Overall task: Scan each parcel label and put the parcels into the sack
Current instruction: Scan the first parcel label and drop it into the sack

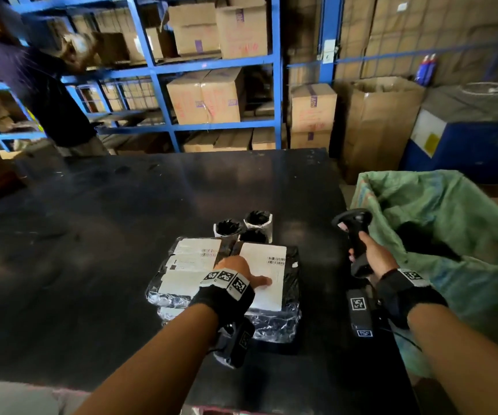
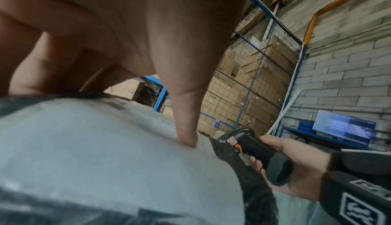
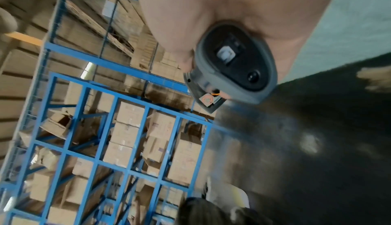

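Left hand on the label of the right parcel, fingers straight, thumb pressing, parcel among a wrapped cluster on the dark bench, right hand gripping the scanner, green sack open just beside the bench.

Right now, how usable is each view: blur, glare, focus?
Head: parcel labels legible as blocks, bystander motion-blurred, table shows soft glare. Left wrist: left hand fills the frame, label soft. Right wrist: scanner fairly sharp, table streaked with blur.
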Action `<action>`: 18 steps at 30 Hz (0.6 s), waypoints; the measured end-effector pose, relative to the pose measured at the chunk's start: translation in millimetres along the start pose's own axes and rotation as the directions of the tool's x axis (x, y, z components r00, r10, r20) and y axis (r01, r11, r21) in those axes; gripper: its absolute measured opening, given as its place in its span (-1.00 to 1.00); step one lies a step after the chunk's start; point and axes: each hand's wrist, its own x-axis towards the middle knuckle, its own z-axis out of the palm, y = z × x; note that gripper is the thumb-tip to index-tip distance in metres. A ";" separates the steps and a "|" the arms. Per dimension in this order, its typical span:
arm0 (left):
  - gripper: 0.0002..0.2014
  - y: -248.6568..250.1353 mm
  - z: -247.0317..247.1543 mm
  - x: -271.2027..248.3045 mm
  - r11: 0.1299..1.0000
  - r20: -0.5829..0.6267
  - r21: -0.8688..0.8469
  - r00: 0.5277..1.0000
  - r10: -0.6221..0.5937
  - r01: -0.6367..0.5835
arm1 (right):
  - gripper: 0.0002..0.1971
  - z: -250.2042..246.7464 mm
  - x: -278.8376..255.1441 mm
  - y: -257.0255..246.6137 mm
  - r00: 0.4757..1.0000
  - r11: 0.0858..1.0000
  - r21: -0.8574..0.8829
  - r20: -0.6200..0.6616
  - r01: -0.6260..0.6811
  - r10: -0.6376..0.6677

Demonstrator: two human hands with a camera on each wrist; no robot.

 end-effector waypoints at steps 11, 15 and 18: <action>0.18 1.5 20.4 1.8 0.968 -0.087 -0.250 0.996 0.008 -0.030 | -0.75 -40.9 -123.2 -30.7 0.976 0.980 -0.035 0.097 0.197 -0.193; 0.10 2.8 24.8 -6.9 0.905 -0.053 -0.423 0.996 -0.073 0.044 | -0.72 -48.2 -143.8 -39.3 0.975 0.977 0.020 0.068 0.212 -0.213; -0.21 -4.3 27.5 -6.8 0.858 0.014 -0.514 1.000 0.005 0.003 | -0.79 -53.3 -155.8 -43.7 0.968 0.971 0.006 0.073 0.240 -0.239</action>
